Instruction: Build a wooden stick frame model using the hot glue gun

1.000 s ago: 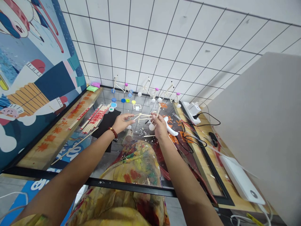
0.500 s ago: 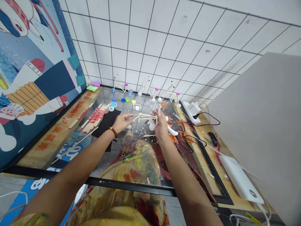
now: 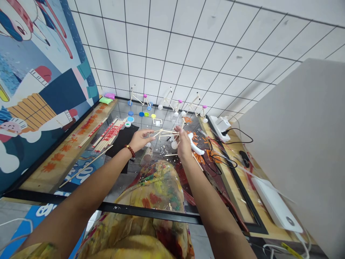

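Note:
Between my hands is a small model bicycle frame (image 3: 169, 133) built of thin wooden sticks, held level above the glass tabletop. At its left end, my left hand (image 3: 141, 139), wearing a beaded bracelet (image 3: 130, 150), pinches the sticks between thumb and fingers. My right hand (image 3: 183, 143) grips the other end, its palm and fingers partly hiding the joints there. A dark-tipped stick pokes up beyond the right fingers. Just right of that hand lies a white curved tool (image 3: 197, 148), perhaps a glue gun, partly covered by the hand.
Finished stick bicycles (image 3: 168, 99) with coloured caps stand along the back wall. Chopsticks in red-and-white wrappers (image 3: 109, 135) and a black sheet (image 3: 121, 144) lie left. Bottle caps (image 3: 141, 114), a clear cup (image 3: 147, 157) and scraps are scattered mid-table. A power strip (image 3: 219, 128) and black cable sit right.
My right hand has shifted slightly around its end of the frame, and a thin stick now shows beside my right wrist. The left hand stays nearly still.

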{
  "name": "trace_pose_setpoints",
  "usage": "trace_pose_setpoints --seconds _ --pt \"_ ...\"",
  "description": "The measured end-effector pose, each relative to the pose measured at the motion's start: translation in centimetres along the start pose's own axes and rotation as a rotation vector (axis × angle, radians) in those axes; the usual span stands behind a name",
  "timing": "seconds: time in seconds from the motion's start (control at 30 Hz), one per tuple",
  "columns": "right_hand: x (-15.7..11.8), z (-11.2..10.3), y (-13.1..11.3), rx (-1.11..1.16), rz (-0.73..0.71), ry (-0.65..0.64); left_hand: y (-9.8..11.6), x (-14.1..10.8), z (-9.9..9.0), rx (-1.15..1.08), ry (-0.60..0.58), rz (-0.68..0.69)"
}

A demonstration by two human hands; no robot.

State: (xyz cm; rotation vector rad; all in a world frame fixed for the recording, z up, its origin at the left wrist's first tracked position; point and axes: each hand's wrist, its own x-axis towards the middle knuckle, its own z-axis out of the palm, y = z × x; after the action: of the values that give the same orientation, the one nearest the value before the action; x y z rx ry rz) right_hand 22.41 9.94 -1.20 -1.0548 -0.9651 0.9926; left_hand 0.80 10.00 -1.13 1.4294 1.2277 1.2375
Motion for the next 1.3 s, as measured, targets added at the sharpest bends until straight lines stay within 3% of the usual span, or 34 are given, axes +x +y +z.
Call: trace_pose_setpoints --seconds 0.67,1.3 --pt "0.0 0.1 0.3 0.027 0.024 -0.002 -0.3 0.1 0.0 -0.001 0.007 0.010" --pt "0.0 0.0 0.4 0.027 0.031 0.003 -0.7 0.0 0.2 -0.164 -0.054 -0.085"
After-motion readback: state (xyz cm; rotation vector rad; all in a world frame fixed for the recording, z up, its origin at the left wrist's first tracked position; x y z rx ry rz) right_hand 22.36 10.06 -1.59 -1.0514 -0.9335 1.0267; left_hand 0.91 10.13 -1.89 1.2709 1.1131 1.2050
